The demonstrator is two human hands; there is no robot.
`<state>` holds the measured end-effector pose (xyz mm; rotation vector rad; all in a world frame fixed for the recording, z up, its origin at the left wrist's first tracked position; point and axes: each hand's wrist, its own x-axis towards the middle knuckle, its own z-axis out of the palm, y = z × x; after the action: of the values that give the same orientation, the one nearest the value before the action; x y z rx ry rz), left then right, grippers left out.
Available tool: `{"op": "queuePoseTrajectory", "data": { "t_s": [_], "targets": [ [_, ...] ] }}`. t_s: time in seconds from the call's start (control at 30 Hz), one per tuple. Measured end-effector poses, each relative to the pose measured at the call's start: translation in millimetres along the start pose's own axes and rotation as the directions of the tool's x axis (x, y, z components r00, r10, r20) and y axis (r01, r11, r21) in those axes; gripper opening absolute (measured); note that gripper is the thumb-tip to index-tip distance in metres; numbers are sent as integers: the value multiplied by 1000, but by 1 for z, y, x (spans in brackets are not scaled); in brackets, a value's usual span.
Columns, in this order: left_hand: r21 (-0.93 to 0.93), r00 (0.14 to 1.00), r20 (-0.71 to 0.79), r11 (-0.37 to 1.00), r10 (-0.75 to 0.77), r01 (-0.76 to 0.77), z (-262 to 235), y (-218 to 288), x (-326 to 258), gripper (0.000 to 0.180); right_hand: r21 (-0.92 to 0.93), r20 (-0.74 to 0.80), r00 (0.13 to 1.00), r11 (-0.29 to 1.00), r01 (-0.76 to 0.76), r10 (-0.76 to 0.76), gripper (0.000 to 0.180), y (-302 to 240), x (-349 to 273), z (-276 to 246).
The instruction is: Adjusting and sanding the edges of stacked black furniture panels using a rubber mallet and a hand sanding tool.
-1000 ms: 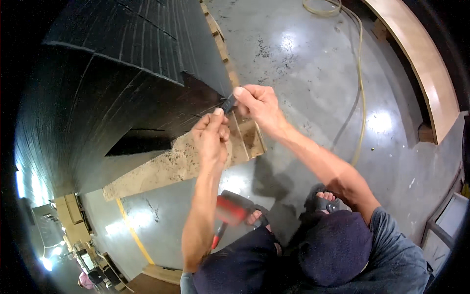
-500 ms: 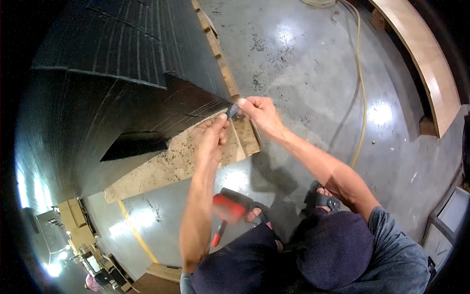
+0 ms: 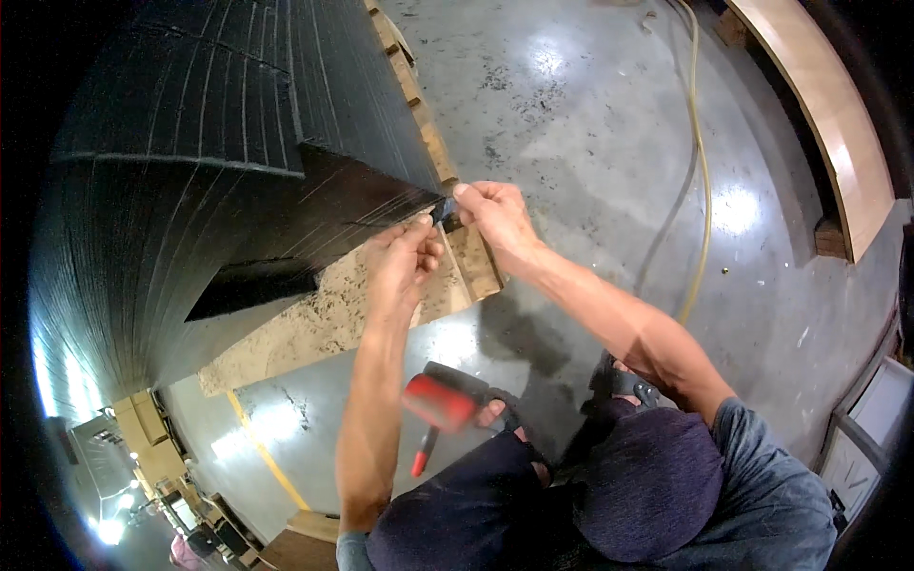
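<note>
My left hand point(image 3: 405, 257) and my right hand point(image 3: 493, 219) meet at the near right corner of a large black wood-grained piece point(image 3: 238, 200). Between their fingertips is a small dark strip point(image 3: 444, 211), pinched at both ends; its kind is too small to make out. My left thumb and forefinger press on its near end, the other fingers curled. My right thumb and forefinger grip the far end. Beneath the black piece lies a pale wooden board point(image 3: 286, 338) speckled with dark crumbs.
A blurred red block-shaped thing with a dark handle point(image 3: 440, 402) shows above my knees. Wooden blocks point(image 3: 433, 143) line the black piece's right edge. A yellow hose point(image 3: 703, 171) crosses the grey floor point(image 3: 590, 105). A long pale panel point(image 3: 828, 124) stands on blocks at the right.
Both hands have shifted slightly left with the view, still pinching the dark strip at the corner. The strip is turned a little and less of it shows between the fingers.
</note>
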<state>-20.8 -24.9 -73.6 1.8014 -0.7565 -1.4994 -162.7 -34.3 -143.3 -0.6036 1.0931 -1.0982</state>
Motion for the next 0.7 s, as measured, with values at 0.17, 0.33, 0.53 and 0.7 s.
{"op": "queuePoseTrajectory", "data": {
  "t_s": [0.17, 0.33, 0.53, 0.7],
  "targets": [
    [-59, 998, 28, 997, 57, -55, -3, -7, 0, 22, -46, -72, 997, 999, 27, -30, 33, -8, -6, 8],
    [-154, 983, -61, 971, 174, -182, -7, -14, -11, 20, -215, -57, 993, 972, 92, -107, 37, -35, -23, 18],
    [-134, 999, -28, 990, 44, -47, -4, -5, -12, 16, -213, -3, 998, 975, 68, -70, 35, -18, -14, 1],
    [-182, 999, -29, 982, 42, -47, -3, -14, -7, 14, -242, -38, 992, 965, 105, -118, 35, -31, -12, 11]
  ]
}}
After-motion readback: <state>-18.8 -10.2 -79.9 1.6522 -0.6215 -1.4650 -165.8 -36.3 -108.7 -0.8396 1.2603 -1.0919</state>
